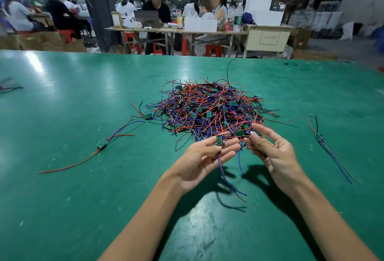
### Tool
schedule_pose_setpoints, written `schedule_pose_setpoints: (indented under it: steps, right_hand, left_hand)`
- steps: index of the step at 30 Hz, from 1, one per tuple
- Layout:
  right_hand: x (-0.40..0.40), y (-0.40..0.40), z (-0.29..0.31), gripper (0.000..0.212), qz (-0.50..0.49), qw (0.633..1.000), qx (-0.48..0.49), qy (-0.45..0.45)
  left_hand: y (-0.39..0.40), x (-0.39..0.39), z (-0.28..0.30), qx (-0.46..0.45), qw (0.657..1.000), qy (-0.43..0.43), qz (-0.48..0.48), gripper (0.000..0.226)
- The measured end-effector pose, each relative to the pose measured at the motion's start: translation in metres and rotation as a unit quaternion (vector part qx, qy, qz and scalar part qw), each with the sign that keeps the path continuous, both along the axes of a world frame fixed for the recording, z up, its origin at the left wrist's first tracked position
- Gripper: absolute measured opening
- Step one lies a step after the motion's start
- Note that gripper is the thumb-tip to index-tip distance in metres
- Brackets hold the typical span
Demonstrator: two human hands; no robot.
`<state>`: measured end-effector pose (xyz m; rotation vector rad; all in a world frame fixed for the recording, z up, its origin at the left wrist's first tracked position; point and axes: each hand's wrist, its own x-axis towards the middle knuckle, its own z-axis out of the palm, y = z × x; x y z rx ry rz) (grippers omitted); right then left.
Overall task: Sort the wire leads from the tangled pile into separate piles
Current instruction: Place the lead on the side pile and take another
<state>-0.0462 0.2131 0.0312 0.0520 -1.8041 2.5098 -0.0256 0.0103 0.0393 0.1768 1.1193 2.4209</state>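
Note:
A tangled pile [209,109] of red, blue and black wire leads with small green circuit boards lies in the middle of the green table [72,98]. My left hand [204,159] pinches one small green board [219,140] at the pile's near edge; its blue and red wires hang down below the fingers. My right hand [272,150], palm up beside it, grips wires from the same near edge between thumb and fingers. One separated lead [101,144] lies to the left, another [319,137] to the right.
A further lead with a board [148,116] lies at the pile's left fringe. A few loose wires [9,87] rest at the far left edge. Beyond the table's far edge, people sit at workbenches [176,30] with red stools and boxes.

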Motion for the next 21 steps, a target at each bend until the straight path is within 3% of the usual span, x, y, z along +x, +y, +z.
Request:
schedule_pose_setpoints:
  steps: [2, 6, 14, 21]
  right_hand:
    - [0.002, -0.003, -0.002, 0.042, -0.006, 1.0, 0.024, 0.013]
    - [0.006, -0.007, -0.006, 0.044, -0.021, 0.993, 0.103, 0.045]
    - [0.018, -0.028, -0.009, 0.022, 0.046, 0.981, 0.16, 0.101]
    - [0.02, -0.032, -0.008, 0.029, 0.063, 0.976, 0.192, 0.086]
  left_hand:
    - [0.003, 0.003, 0.0, -0.01, 1.0, 0.006, -0.001, 0.045]
    - [0.011, 0.005, -0.003, -0.095, 0.991, 0.086, 0.044, 0.027]
    - [0.014, -0.001, -0.004, -0.13, 0.974, 0.083, 0.167, 0.021]
    - [-0.026, -0.014, 0.007, -0.071, 0.947, 0.04, 0.311, 0.014]
